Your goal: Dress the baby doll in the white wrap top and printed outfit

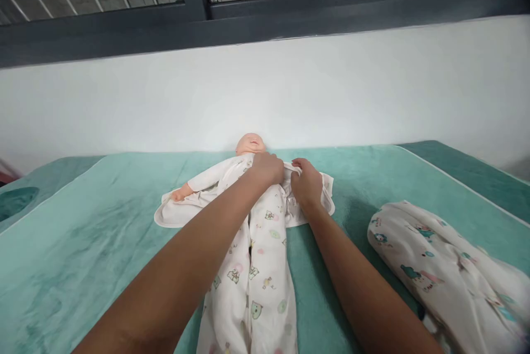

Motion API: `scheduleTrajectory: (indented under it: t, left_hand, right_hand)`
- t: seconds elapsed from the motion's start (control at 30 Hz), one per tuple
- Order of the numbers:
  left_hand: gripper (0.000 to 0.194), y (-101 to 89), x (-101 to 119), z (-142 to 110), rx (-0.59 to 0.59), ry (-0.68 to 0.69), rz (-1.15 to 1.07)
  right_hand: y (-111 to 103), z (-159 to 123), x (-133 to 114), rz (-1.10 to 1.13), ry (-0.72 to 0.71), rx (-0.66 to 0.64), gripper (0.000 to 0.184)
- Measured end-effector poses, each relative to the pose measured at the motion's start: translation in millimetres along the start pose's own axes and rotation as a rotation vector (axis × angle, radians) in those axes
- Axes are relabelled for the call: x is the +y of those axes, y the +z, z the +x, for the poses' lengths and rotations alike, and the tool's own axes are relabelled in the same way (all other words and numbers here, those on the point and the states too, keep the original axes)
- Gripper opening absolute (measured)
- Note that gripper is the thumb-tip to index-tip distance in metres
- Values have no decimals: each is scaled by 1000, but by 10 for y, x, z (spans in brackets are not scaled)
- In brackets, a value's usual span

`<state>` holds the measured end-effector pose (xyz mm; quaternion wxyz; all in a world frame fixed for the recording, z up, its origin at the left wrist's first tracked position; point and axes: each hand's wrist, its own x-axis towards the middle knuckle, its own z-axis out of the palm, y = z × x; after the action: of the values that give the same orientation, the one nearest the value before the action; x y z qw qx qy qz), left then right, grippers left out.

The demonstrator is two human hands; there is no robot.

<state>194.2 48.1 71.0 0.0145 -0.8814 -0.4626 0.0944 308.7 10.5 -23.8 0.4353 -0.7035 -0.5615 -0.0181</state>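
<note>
A baby doll [249, 143] lies on its back, head toward the wall, in a white printed romper [269, 243]. Its arm on the left is stretched out in a white sleeve [211, 174], with the doll's hand [182, 193] showing. White cloth [176, 216] with a trimmed edge spreads under both arms. Near the doll's shoulder, my left hand [268, 169] is closed on the romper; its fingertips are mostly hidden. My right hand [307, 183] curls around the sleeve on the right side, thumb and fingers bent on the fabric. The doll's hand on that side is hidden.
Green plush cover [103, 243] lies under the doll. At the right rests a bundle of white printed cloth [439, 260]. Behind is a white wall [256, 94] beneath a dark window frame [265, 20] with metal bars. A dark green round hollow [16, 202] shows at the far left.
</note>
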Motion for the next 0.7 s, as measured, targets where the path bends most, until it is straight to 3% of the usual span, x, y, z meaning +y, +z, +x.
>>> scheduleTrajectory:
  t: [0.13, 0.27, 0.7]
  left_hand:
    - [27, 50, 94, 210, -104, -4, 56]
    - [29, 85, 155, 285, -112, -34, 77]
    - [40, -79, -78, -29, -18, -89, 61]
  right_hand:
    - [-38, 17, -17, -65, 59, -85, 36]
    - [-97, 31, -32, -143, 66, -151, 32]
    - [-158, 55, -29, 10, 217, -90, 27]
